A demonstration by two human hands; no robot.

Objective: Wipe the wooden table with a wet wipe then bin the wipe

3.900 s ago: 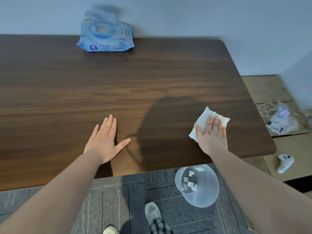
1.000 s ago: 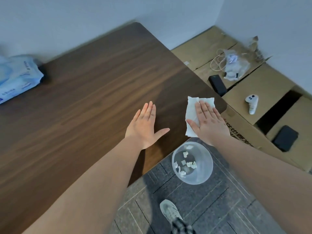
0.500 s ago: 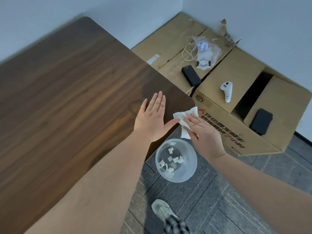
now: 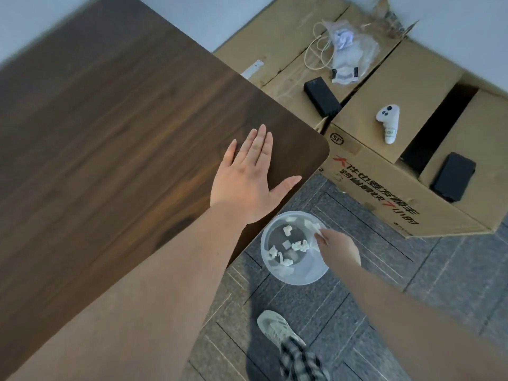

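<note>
The dark wooden table (image 4: 115,127) fills the left of the view. My left hand (image 4: 244,182) lies flat and open on its near right corner. On the floor just below that corner stands a clear plastic bin (image 4: 292,273) holding several crumpled white scraps. My right hand (image 4: 339,247) reaches over the bin's right rim, its fingertips pinching the white wet wipe (image 4: 313,228), which hangs inside the bin's mouth.
Cardboard boxes (image 4: 406,86) sit on the floor to the right of the table, carrying a white controller (image 4: 388,122), two black boxes (image 4: 321,98), a plastic bag (image 4: 347,53) and a cord. My shoe (image 4: 275,329) stands on grey carpet below the bin.
My right hand pulled the wipe off the table's corner and lowered it into the bin's mouth. The left hand stayed flat on the table. The view swung right and down.
</note>
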